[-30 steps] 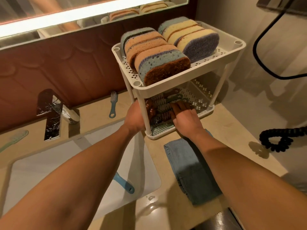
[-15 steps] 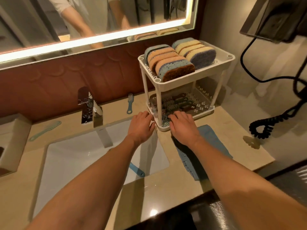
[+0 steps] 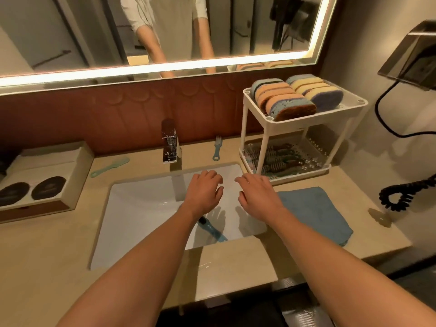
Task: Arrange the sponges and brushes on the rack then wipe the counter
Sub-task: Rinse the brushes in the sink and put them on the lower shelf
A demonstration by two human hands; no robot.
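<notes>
A white two-tier rack (image 3: 304,118) stands at the back right of the counter. Several sponges (image 3: 286,100) sit on edge on its top shelf, and several brushes (image 3: 280,159) lie on its bottom shelf. My left hand (image 3: 205,191) and my right hand (image 3: 257,192) hover side by side over the sink (image 3: 141,208), fingers relaxed, holding nothing. A blue brush (image 3: 212,230) lies in the sink, partly hidden under my left wrist. Another blue brush (image 3: 217,147) lies behind the sink, and a mint-green brush (image 3: 109,166) lies left of the faucet. A folded blue cloth (image 3: 313,213) lies beside my right forearm.
A chrome faucet (image 3: 169,143) stands behind the sink. A tissue box (image 3: 40,175) sits at the left. A black coiled cord (image 3: 401,197) hangs at the right wall under a dark wall unit (image 3: 412,60). A lit mirror (image 3: 165,31) spans the back wall.
Both hands have drawn back from the rack's bottom shelf and moved left over the sink. The view has pulled back and now takes in the whole counter.
</notes>
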